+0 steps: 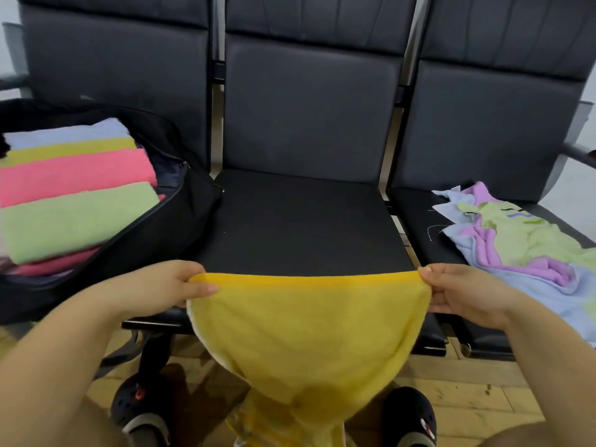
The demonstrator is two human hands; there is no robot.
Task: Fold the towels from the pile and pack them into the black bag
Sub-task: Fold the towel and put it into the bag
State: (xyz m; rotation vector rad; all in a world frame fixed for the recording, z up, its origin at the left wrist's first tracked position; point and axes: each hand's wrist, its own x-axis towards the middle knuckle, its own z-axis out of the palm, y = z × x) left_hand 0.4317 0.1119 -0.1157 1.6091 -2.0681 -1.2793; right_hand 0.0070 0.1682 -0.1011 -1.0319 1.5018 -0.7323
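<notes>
A yellow towel point(306, 330) hangs in front of the middle seat point(300, 227), its top edge stretched taut. My left hand point(164, 291) pinches the towel's top left corner and my right hand point(461, 293) pinches the top right corner. The towel's lower part droops down between my feet. On the left seat lies the open black bag point(180, 221), holding folded towels point(74, 191) in pale blue, yellow, pink and green. The pile of unfolded towels point(522, 243), in pale blue, lilac and light green, lies on the right seat.
Three dark padded seats stand in a row with tall backrests point(306, 104). A metal armrest point(577, 153) sticks out at the far right. Below are a tiled floor point(483, 398) and my dark shoes.
</notes>
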